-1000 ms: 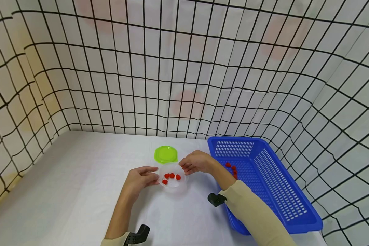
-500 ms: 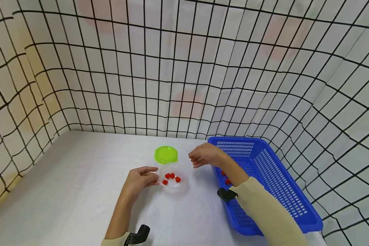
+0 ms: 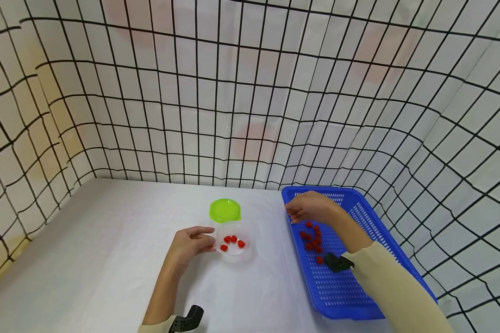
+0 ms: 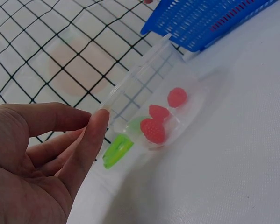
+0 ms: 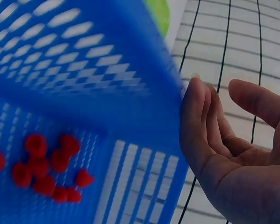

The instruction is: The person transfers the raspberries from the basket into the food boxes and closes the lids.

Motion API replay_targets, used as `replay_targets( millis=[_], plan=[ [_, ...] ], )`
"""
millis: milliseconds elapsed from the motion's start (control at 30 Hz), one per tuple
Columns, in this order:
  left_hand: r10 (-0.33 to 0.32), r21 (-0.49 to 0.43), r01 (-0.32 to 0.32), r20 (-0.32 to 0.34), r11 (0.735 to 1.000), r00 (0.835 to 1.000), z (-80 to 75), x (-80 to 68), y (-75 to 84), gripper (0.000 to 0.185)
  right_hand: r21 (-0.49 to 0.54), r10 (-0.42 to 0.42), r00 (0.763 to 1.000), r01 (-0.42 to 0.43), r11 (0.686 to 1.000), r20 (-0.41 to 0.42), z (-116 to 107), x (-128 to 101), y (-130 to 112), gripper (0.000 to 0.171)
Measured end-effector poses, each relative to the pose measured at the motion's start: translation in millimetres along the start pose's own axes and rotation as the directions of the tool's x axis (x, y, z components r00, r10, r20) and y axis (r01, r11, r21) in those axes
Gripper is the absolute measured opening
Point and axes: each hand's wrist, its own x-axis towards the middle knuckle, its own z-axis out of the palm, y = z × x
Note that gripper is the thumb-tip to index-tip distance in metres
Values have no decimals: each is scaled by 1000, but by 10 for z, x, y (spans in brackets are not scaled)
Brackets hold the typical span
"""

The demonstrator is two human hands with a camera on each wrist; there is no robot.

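My left hand [image 3: 188, 244] pinches the rim of a clear, round plastic container [image 3: 236, 255] between thumb and fingers, as the left wrist view also shows. Several red raspberries [image 4: 154, 129] lie in the bottom of this container. Over the near-left rim of a blue plastic basket [image 3: 346, 296] hovers my right hand [image 3: 311, 206]. Its fingers are loosely bent and its thumb stands apart, with nothing held between them in the right wrist view. Beneath that hand, several more raspberries [image 5: 39, 163] sit clustered on the basket's floor.
A bright green lid [image 3: 225, 210] lies on the white tabletop [image 3: 121, 259], just behind the container. Black wire grid [image 3: 250, 92] with white sheeting behind it rises along the back and both sides. The basket's slotted walls stand up on the right.
My right hand has left the container's right side and moved rightward to the basket, uncovering the raspberries there. The left hand and the container have stayed in place.
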Motion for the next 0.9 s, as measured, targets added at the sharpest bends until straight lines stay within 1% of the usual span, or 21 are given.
replay_targets(
  millis=[133,367,567,633,900],
  plan=[
    [0,1,0,-3,1000,1000,11,-9,8,28,-27,7,1000,-7,1000,-12,-136,-65,128,31],
    [-6,1,6,-8,1000,1000,13,-15,10,28,-32,35,999,-36,999,-29,-289,-116,311,36],
    [-7,10,7,-6,1000,1000,20,-18,21,29,-55,85,996,-86,995,-7,-373,-139,448,35],
    [-7,10,7,-7,1000,1000,18,-18,19,29,-77,99,995,-98,992,2,-396,-153,500,35],
    [-6,-2,6,-7,1000,1000,17,-11,18,28,-120,171,985,-169,978,6,-503,-175,776,29]
  ],
)
